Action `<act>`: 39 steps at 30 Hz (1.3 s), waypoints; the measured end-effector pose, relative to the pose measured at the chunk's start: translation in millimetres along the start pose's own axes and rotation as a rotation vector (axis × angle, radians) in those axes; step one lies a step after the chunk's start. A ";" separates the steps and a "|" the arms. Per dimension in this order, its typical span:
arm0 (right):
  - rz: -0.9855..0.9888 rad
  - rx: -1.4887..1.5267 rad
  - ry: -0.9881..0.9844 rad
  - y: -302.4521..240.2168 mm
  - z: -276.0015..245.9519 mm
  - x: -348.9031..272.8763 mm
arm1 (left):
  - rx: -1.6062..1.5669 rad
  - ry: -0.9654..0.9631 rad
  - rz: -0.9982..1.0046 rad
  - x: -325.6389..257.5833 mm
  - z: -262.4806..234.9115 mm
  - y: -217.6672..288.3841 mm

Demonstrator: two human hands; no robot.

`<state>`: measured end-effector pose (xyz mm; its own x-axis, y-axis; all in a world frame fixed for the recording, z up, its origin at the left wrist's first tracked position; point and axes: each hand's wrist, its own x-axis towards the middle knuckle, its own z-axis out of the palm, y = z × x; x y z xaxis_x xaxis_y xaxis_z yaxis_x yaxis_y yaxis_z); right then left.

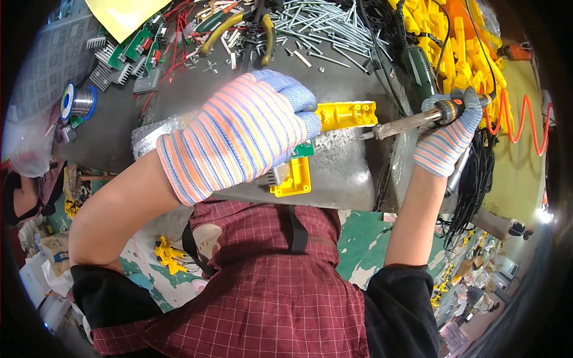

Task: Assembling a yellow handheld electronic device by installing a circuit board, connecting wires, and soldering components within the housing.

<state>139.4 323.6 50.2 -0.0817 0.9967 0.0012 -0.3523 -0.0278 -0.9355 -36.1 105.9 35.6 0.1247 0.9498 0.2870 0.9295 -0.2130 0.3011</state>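
A left hand (239, 134) in a striped knit glove is pressing down, fingers closed, on a yellow plastic housing (346, 114) lying near the front edge of the metal workbench (340, 173). The right hand (449, 134), gloved alike, is gripping a soldering iron (412, 122), its tip pointing toward the housing. Pliers (239, 27) and loose screws (325, 27) are lying along the far edge.

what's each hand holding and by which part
Right hand holds a soldering iron by its handle end. Left hand grips the yellow plastic housing around its middle.
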 end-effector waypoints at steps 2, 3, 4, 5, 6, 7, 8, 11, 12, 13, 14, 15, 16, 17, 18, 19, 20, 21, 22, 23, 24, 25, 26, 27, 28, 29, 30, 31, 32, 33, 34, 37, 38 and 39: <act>0.004 0.022 -0.015 -1.3 0.0 1.2 | 0.005 -0.005 0.008 -0.4 -2.5 0.3; -0.019 0.008 -0.006 -1.2 0.4 2.8 | 0.007 -0.012 0.019 -0.3 -3.9 1.0; -0.020 0.005 -0.007 -2.0 -2.7 6.1 | 0.005 -0.010 0.018 0.2 -5.0 1.4; -0.032 0.028 -0.035 -3.0 -7.7 10.8 | -0.013 -0.027 0.021 1.1 -5.9 1.5; -0.040 0.053 -0.064 -2.9 -7.2 12.3 | -0.029 -0.045 0.020 1.3 -6.3 0.6; -0.040 0.033 0.004 -4.7 -2.0 9.2 | -0.030 -0.044 0.017 1.4 -5.5 -0.2; -0.039 0.032 0.001 -4.3 -2.1 11.3 | -0.025 -0.038 0.015 1.5 -4.3 -1.2; -0.032 0.035 0.047 -4.9 -2.9 17.2 | -0.017 -0.010 0.012 2.4 -2.6 -3.0; -0.033 0.034 0.046 -5.2 -3.9 17.5 | -0.015 0.011 0.011 1.9 -2.4 -2.5; -0.037 0.039 0.041 -6.0 -4.7 18.7 | -0.014 0.013 0.011 2.1 -4.1 -2.7; -0.042 0.046 0.034 -7.8 -3.8 19.3 | -0.008 0.007 0.018 2.8 -7.6 -3.3; -0.047 0.050 0.028 -10.1 -0.1 16.6 | 0.000 0.002 0.025 3.3 -10.5 -4.3; -0.042 0.014 0.074 -14.0 5.4 10.5 | 0.009 0.010 0.025 2.4 -10.4 -3.8; -0.038 -0.019 0.117 -18.9 10.0 4.5 | 0.008 0.021 0.017 -0.1 -7.8 -1.3; -0.066 -0.006 0.115 -24.9 9.4 3.1 | 0.009 0.040 0.027 4.5 -5.2 -2.7; -0.083 -0.050 -0.045 -24.9 9.8 1.0 | 0.027 -0.018 0.038 5.4 -7.5 -2.4; -0.105 -0.097 -0.205 -22.4 14.3 2.2 | 0.044 0.004 -0.001 3.9 -4.1 0.1; -0.153 -0.093 -0.209 -18.7 22.9 0.2 | 0.030 -0.026 -0.016 2.2 -5.6 3.8; -0.216 -0.166 -0.260 -17.2 34.8 -0.5 | 0.014 -0.057 -0.031 1.7 -7.3 5.0; -0.314 -0.229 -0.354 -15.7 47.9 -5.0 | -0.021 -0.103 -0.037 3.1 -7.4 2.9; -0.404 -0.298 -0.449 -14.3 62.3 -13.1 | -0.009 -0.093 -0.041 1.7 -9.0 2.2; -0.540 -0.434 -0.454 -9.1 72.6 -9.2 | -0.020 -0.103 -0.040 1.1 -10.7 3.3; -0.549 -0.415 -0.488 -6.2 85.8 -10.6 | -0.032 -0.114 -0.039 0.4 -11.6 4.3; -0.643 -0.391 -0.533 4.6 97.7 -3.6 | -0.034 -0.117 -0.041 1.0 -11.7 4.6; -0.733 -0.361 -0.583 17.4 110.2 4.3 | -0.029 -0.110 -0.044 -0.2 -10.6 4.5; -0.785 -0.384 -0.626 23.5 121.8 8.7 | -0.030 -0.084 -0.049 -2.1 -7.9 4.1; -0.835 -0.412 -0.673 29.3 133.3 13.9 | -0.035 -0.058 -0.056 -3.8 -6.5 3.3; -1.058 -0.546 -0.649 34.4 141.4 25.6 | -0.051 -0.089 -0.066 -3.7 -6.9 3.0; -0.971 -0.525 -0.673 41.9 147.1 29.8 | -0.055 -0.086 -0.068 -5.3 -4.0 2.5; -1.004 -0.539 -0.699 49.6 153.8 38.8 | -0.041 -0.022 -0.069 -8.4 0.1 2.4; -1.038 -0.562 -0.716 53.5 158.4 46.8 | -0.032 0.041 -0.060 -9.3 1.8 2.2; -0.901 -0.521 -0.837 65.9 162.0 54.0 | -0.120 0.130 -0.083 -14.5 -1.6 1.6; -0.889 -0.570 -0.865 71.1 161.1 59.0 | -0.126 0.121 -0.088 -17.3 -5.0 -0.7; -0.919 -0.464 -0.947 83.2 158.5 78.6 | -0.204 0.116 -0.091 -18.2 -11.8 -2.8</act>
<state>-44.1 387.4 28.5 -0.6492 0.2092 0.7313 -0.3013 0.8121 -0.4997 -45.0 86.5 40.3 -0.0082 0.9371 0.3489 0.8441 -0.1805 0.5049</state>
